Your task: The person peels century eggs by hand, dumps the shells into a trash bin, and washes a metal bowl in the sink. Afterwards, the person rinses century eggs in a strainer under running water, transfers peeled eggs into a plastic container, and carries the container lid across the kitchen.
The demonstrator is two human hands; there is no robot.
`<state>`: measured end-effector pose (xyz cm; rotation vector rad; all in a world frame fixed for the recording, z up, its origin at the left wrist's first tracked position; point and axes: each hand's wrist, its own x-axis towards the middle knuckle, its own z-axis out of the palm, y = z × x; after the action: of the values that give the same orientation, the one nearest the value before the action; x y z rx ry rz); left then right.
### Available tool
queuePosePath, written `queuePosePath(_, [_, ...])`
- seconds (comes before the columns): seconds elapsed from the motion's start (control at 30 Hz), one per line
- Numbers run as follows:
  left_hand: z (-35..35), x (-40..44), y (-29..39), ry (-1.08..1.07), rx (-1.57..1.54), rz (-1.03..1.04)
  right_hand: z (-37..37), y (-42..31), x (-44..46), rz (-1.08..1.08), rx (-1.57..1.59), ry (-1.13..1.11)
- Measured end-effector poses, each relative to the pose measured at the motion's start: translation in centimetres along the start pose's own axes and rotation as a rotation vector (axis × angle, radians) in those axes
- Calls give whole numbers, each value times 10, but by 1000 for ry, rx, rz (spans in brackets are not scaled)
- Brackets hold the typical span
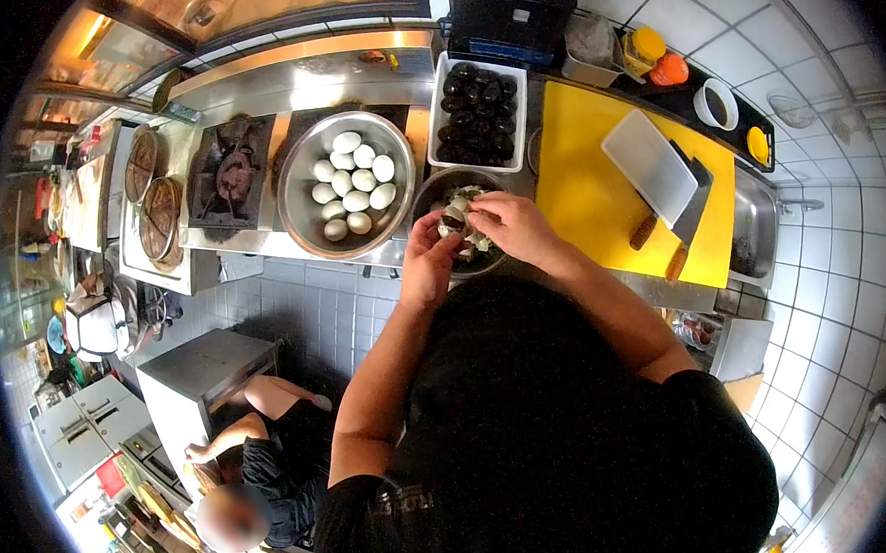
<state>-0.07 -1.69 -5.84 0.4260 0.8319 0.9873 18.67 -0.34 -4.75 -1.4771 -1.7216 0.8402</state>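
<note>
Over a dark round bowl (428, 190) with pale shell pieces in it, both my hands work on one egg (452, 219). The egg shows a dark, peeled patch beside pale shell, like a century egg. My left hand (428, 259) grips it from the left with bent fingers. From the right, my right hand (514, 230) has its fingertips pinched at the shell. To the left, a large metal bowl (294, 199) holds several whole pale eggs (356, 179). Behind the shell bowl, a white tray (438, 97) holds several dark, glossy peeled eggs (476, 110).
On the right, a yellow cutting board (572, 210) bears a white container (650, 164) and knives with wooden handles (644, 232). A sink (758, 225) lies beyond it. Stove burners (232, 172) stand left. Another person (263, 466) sits low at the left near a metal cabinet (207, 364).
</note>
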Motion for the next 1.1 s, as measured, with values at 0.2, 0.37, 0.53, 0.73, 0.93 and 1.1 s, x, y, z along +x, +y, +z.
queuePosePath(0.2, [-3,1,-1,-56,25,-28,-3,-10,4,-175,60,-42])
queuePosePath(0.37, [-6,2,-7,-65,43,-31,-6,-13,4,-203,-18,-42])
queuePosePath(0.53, [-3,1,-3,-77,44,-58,-1,-6,1,-83,39,-31])
queuePosePath(0.73, [-6,-1,-1,-114,-96,-123,-4,-8,1,180,185,-8])
queuePosePath(0.93, [-2,-1,0,-115,-107,-98,0,-1,1,330,454,-31])
queuePosePath(1.1, [8,-3,0,-46,39,-29,0,3,0,240,167,-3])
